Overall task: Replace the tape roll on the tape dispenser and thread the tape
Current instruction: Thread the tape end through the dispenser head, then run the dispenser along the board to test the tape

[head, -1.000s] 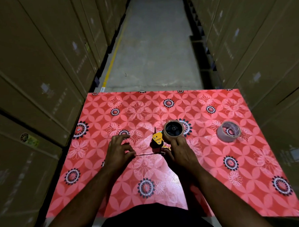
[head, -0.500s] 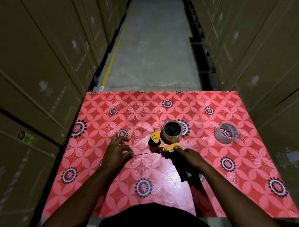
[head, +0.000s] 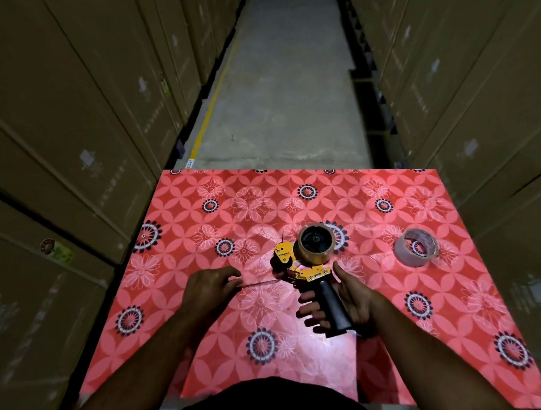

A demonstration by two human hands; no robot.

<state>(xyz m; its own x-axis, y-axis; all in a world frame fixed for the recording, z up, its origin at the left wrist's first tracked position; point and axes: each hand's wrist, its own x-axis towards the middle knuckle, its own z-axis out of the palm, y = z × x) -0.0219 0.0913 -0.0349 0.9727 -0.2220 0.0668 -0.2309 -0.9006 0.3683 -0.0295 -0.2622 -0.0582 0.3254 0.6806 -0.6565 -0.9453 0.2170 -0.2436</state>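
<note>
A yellow tape dispenser (head: 300, 270) with a black handle lies on the red flowered table (head: 391, 308). A brown tape roll (head: 315, 244) sits on its black hub. My right hand (head: 341, 301) cups the black handle from below, fingers loosely curled round it. A thin strip of tape (head: 260, 283) runs left from the dispenser's front to my left hand (head: 209, 289), which pinches its end. Another tape roll (head: 417, 250), pale with a white core, lies flat on the table to the right, apart from both hands.
Tall stacks of brown cardboard boxes (head: 73, 120) wall in both sides of the table. A concrete aisle floor (head: 283, 95) with a yellow line runs away beyond the table's far edge.
My right hand has slid down from the roll and the dispenser's frame to the black handle and turned palm up under it. My left hand stays put, pinching the tape strip.
</note>
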